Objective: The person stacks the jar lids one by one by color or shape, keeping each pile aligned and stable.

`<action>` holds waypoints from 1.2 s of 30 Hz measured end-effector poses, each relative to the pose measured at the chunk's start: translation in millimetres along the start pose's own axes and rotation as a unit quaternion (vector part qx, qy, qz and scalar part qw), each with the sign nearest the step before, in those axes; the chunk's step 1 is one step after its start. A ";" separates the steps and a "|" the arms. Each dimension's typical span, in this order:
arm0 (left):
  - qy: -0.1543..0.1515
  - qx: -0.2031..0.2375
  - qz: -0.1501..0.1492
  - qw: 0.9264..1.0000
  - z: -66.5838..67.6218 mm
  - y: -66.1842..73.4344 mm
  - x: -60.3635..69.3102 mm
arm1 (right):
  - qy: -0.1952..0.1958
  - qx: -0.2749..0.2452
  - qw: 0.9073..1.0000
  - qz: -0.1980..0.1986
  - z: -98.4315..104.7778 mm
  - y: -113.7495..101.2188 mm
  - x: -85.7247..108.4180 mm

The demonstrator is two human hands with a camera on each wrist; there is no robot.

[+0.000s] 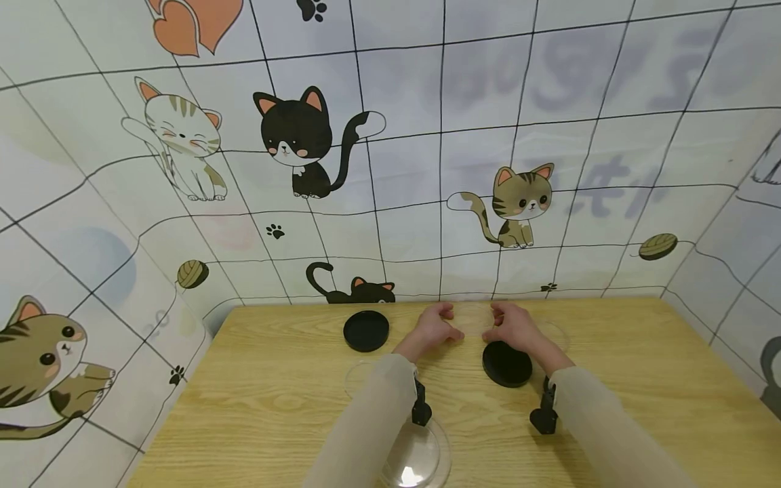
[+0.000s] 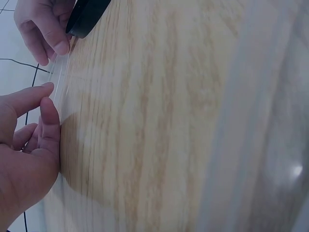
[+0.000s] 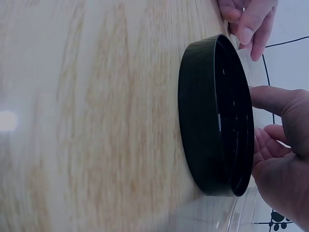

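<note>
Balance over squeeze

A thin clear piece (image 1: 472, 317) sits at the far edge of the table (image 1: 262, 400), between both hands. The left hand (image 1: 436, 327) curls thumb and fingers at one side of its rim, and the right hand (image 1: 515, 327) grips the opposite side; how firm either hold is, I cannot tell. Light, matching pressure seems best, since a smooth transparent rim likely slips. Keeping it level should help, and the right wrist wants care around the nearby black cap (image 1: 508, 366): round, shallow, smooth-walled. A matching round cap (image 1: 366, 331) lies left. Nearer, a glossy clear disc (image 1: 422, 455) catches a highlight on pale, streaky wood grain.
</note>
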State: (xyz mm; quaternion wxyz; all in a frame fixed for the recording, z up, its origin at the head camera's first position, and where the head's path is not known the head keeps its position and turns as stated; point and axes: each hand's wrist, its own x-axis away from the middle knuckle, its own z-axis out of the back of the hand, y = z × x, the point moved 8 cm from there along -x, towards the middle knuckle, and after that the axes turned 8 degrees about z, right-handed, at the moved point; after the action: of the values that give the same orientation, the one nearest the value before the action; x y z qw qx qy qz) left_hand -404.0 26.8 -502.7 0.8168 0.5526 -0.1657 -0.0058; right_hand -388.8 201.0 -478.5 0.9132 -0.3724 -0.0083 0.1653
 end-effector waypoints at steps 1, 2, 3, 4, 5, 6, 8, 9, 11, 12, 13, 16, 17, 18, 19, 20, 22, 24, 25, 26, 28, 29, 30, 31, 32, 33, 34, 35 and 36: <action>0.001 -0.002 -0.001 1.000 0.0 0.2 0.1 | -0.001 -0.001 1.000 0.001 0.0 0.2 -0.4; 0.002 -0.003 -0.002 1.000 0.1 0.2 0.0 | -0.002 -0.003 1.000 0.000 -0.2 0.4 -0.6; 0.003 -0.003 -0.003 1.000 0.2 0.4 -0.1 | -0.003 -0.005 1.000 0.000 -0.2 0.6 -0.8; 0.004 -0.003 -0.004 1.000 0.3 0.4 -0.3 | -0.003 -0.007 1.000 -0.001 -0.2 0.9 -0.8; 0.005 -0.001 -0.005 1.000 0.4 0.3 -0.5 | -0.004 -0.010 1.000 -0.002 -0.4 1.5 -1.0; 0.005 0.000 -0.008 1.000 0.5 0.5 -0.5 | -0.005 -0.012 1.000 -0.004 -0.7 2.3 -1.0; 0.005 0.008 -0.008 1.000 1.1 0.3 -0.7 | -0.008 -0.017 1.000 -0.007 -1.3 2.8 -1.1; 0.005 0.011 -0.008 1.000 1.3 0.5 -0.5 | -0.009 -0.019 1.000 -0.009 -1.7 3.5 -1.3; 0.007 0.017 -0.008 1.000 1.6 0.7 0.1 | -0.011 -0.024 1.000 -0.012 -2.3 3.5 -1.2; 0.007 0.019 -0.008 1.000 1.7 1.2 0.9 | -0.012 -0.026 1.000 -0.012 -2.6 3.5 -0.8; 0.007 0.023 -0.006 1.000 1.8 1.6 1.7 | -0.012 -0.027 0.999 -0.011 -2.5 3.4 -0.5; 0.013 0.026 -0.003 1.000 2.0 3.0 4.4 | -0.011 -0.038 0.999 -0.012 -2.3 3.7 0.8; 0.015 0.028 -0.001 0.999 2.2 3.5 5.2 | -0.011 -0.043 0.999 -0.012 -1.9 3.9 1.3; 0.020 0.027 0.001 0.999 2.4 3.9 5.7 | -0.011 -0.050 0.999 -0.010 -1.9 4.1 1.9; 0.024 0.029 0.003 0.999 2.3 4.2 6.1 | -0.010 -0.056 0.998 -0.010 -1.0 3.9 2.7; 0.025 0.031 0.004 0.999 1.9 4.9 6.7 | -0.010 -0.064 0.998 -0.010 -0.1 3.6 3.9; 0.027 0.038 0.005 0.999 1.2 7.0 8.6 | -0.009 -0.079 0.997 -0.008 2.9 1.8 7.0; 0.027 0.047 0.007 0.999 0.3 9.2 11.2 | -0.007 -0.091 0.996 -0.005 6.9 -1.3 10.6; 0.024 0.055 0.007 0.998 -0.2 10.1 12.6 | -0.006 -0.093 0.996 -0.003 9.0 -2.8 12.4; 0.023 0.059 0.008 0.998 -0.4 11.2 14.3 | -0.006 -0.096 0.995 -0.001 10.8 -4.5 14.3; 0.023 0.068 0.006 0.997 -0.1 12.3 17.0 | -0.004 -0.097 0.995 0.005 13.9 -7.9 17.5; 0.021 0.072 0.002 0.997 0.3 12.8 18.5 | -0.004 -0.095 0.995 0.009 15.1 -9.7 19.0; 0.019 0.075 -0.002 0.997 1.1 13.5 20.4 | -0.002 -0.093 0.996 0.012 16.1 -11.3 20.5; 0.016 0.078 -0.007 0.997 2.0 14.0 22.2 | -0.001 -0.093 0.996 0.016 16.9 -12.9 21.8; 0.012 0.081 -0.014 0.997 3.5 14.2 24.0 | 0.003 -0.096 0.995 0.018 17.6 -14.5 22.9; 0.008 0.082 -0.021 0.996 5.4 14.5 26.2 | 0.006 -0.099 0.995 0.022 18.0 -16.6 24.0; 0.005 0.078 -0.030 0.996 7.9 15.0 28.7 | 0.009 -0.103 0.994 0.025 18.3 -18.9 24.9; 0.003 0.077 -0.036 0.996 11.0 15.3 31.9 | 0.012 -0.107 0.994 0.030 18.4 -21.5 25.9; 0.001 0.076 -0.042 0.996 14.4 15.1 35.2 | 0.015 -0.113 0.993 0.031 18.1 -23.9 26.6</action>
State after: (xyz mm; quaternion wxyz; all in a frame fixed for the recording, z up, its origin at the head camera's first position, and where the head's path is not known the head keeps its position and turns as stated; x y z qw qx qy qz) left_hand -377.3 13.0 -474.9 0.7717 0.6194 -0.1416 -0.0273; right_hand -359.0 205.5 -452.0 0.8596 -0.4760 -0.0017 0.1858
